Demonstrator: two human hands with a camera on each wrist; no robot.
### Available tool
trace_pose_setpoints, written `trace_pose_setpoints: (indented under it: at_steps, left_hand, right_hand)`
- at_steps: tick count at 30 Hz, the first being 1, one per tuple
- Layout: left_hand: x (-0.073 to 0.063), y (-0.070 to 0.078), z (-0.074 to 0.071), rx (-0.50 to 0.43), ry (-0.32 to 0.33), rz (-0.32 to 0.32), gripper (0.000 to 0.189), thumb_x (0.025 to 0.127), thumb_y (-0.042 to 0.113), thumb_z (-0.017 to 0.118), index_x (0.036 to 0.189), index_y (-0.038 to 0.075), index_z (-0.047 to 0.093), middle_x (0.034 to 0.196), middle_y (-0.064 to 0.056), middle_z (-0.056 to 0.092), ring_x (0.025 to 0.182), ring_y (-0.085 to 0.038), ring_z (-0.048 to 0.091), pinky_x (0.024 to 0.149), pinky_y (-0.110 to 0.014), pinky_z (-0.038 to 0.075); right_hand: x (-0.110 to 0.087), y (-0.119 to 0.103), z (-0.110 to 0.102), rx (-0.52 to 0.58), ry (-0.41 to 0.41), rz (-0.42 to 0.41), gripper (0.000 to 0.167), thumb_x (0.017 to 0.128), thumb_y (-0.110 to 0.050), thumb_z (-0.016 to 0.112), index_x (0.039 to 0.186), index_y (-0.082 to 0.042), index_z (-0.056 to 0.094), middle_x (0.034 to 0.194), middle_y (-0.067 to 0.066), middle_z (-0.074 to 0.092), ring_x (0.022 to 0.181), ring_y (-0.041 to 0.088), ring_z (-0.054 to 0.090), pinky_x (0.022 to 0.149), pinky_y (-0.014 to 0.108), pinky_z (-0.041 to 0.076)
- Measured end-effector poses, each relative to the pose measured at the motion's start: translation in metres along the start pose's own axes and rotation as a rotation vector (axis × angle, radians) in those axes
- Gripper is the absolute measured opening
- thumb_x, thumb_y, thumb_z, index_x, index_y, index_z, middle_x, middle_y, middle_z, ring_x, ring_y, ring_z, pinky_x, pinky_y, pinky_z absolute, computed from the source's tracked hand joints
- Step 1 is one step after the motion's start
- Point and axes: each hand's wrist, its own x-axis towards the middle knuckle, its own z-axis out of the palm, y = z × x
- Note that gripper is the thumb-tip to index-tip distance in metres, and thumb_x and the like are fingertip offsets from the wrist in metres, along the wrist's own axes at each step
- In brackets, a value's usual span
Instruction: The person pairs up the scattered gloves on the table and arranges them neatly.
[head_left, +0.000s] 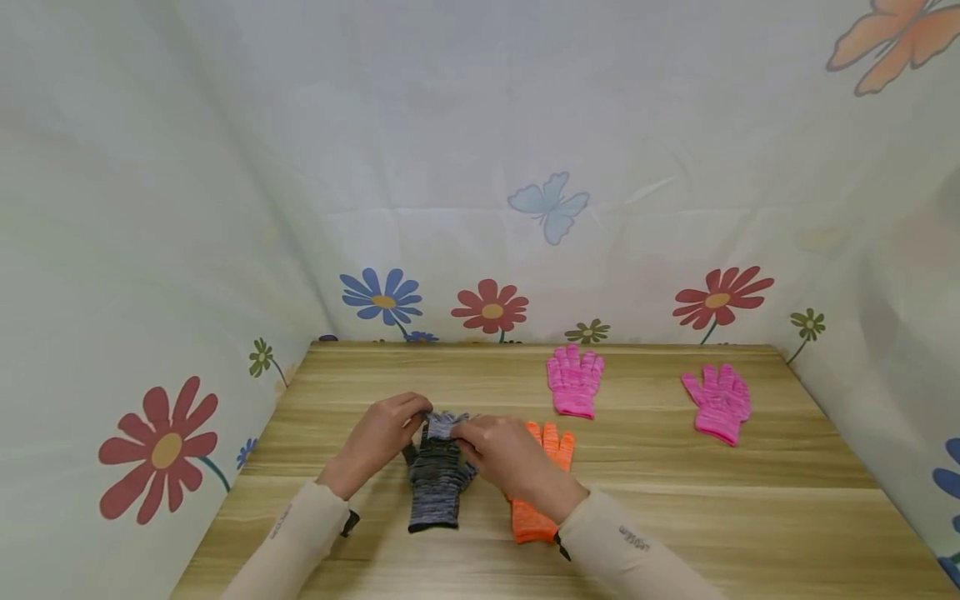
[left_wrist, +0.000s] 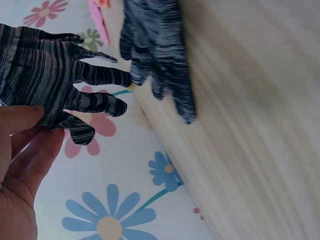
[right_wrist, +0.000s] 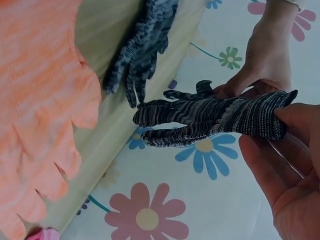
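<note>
Both hands hold one grey-and-black striped knit glove (head_left: 441, 427) raised over a matching glove (head_left: 435, 502), which lies on the table with its cuff toward the person. My left hand (head_left: 384, 435) pinches the raised glove's side between thumb and fingers, as the left wrist view shows. At its cuff, my right hand (right_wrist: 295, 165) pinches the knit. The raised glove's fingers (left_wrist: 102, 90) dangle loose and spread in the left wrist view. An orange glove (head_left: 558, 450) lies flat to the right, partly hidden beneath the right forearm.
Two pink gloves lie farther back on the wood-grain table (head_left: 637, 500): one pink glove (head_left: 575, 383) near the rear edge, another pink glove (head_left: 722, 404) to its right. A white cloth (head_left: 450, 125) printed with flowers and butterflies surrounds the table at the back and sides.
</note>
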Motion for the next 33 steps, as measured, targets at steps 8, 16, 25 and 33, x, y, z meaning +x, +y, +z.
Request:
trace_pose_setpoints:
  at_steps: [8, 16, 25, 33]
  left_hand:
    - [-0.014, -0.006, 0.009, 0.012, -0.077, 0.002, 0.023, 0.083, 0.002, 0.076, 0.1, 0.018, 0.072, 0.1, 0.004, 0.072, 0.09, -0.013, 0.07, 0.074, -0.028, 0.059]
    - [-0.028, -0.007, 0.012, 0.011, -0.171, -0.006, 0.021, 0.085, 0.003, 0.073, 0.102, 0.016, 0.074, 0.105, 0.002, 0.073, 0.094, -0.015, 0.071, 0.077, -0.03, 0.059]
    - [-0.039, -0.007, 0.015, 0.039, -0.314, -0.045, 0.029, 0.084, -0.002, 0.07, 0.108, 0.013, 0.074, 0.11, -0.001, 0.073, 0.101, -0.02, 0.07, 0.086, -0.035, 0.058]
    - [-0.045, -0.005, 0.015, 0.009, -0.329, -0.03, 0.03, 0.085, -0.004, 0.068, 0.108, 0.014, 0.074, 0.109, -0.001, 0.073, 0.101, -0.019, 0.07, 0.086, -0.035, 0.058]
  right_hand:
    - [-0.004, -0.007, 0.018, 0.028, -0.069, -0.015, 0.011, 0.092, -0.016, 0.069, 0.102, -0.017, 0.074, 0.086, -0.007, 0.073, 0.071, 0.005, 0.066, 0.061, 0.016, 0.052]
    - [-0.009, -0.017, 0.039, -0.02, -0.117, -0.062, 0.008, 0.091, -0.018, 0.069, 0.098, -0.019, 0.072, 0.088, -0.011, 0.074, 0.074, 0.003, 0.068, 0.064, 0.018, 0.054]
    - [-0.014, -0.029, 0.054, -0.015, -0.211, -0.052, 0.006, 0.092, -0.019, 0.066, 0.094, -0.022, 0.071, 0.087, -0.01, 0.07, 0.074, 0.005, 0.067, 0.062, 0.021, 0.053]
    - [-0.019, -0.035, 0.064, -0.084, -0.253, -0.047, 0.004, 0.089, -0.023, 0.069, 0.089, -0.026, 0.071, 0.08, -0.01, 0.067, 0.067, 0.008, 0.064, 0.049, 0.024, 0.046]
